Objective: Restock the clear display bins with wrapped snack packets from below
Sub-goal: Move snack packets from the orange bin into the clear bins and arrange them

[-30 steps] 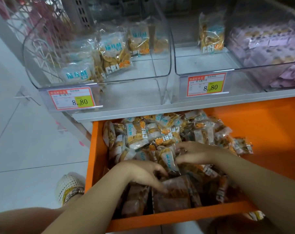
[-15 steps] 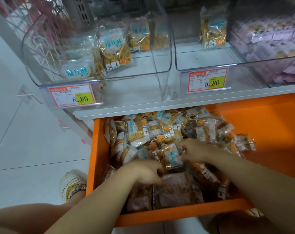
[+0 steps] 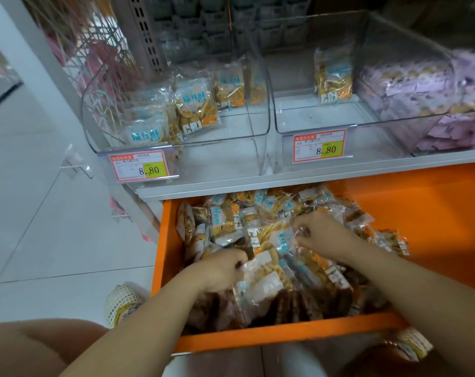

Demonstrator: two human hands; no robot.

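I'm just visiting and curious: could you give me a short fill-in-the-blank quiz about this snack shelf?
1. The left hand and right hand grip snack packets in a drawer coloured ____.
2. The price tags on both bins read ____.
3. The left bin holds several packets; the middle bin holds just ____.
Missing words: orange; 8.80; one.

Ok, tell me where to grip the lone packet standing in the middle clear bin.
Pinch the lone packet by its top seal, reaching from the front and above through the open top of the middle bin. It stands upright near the back, so that seal is free and thin.
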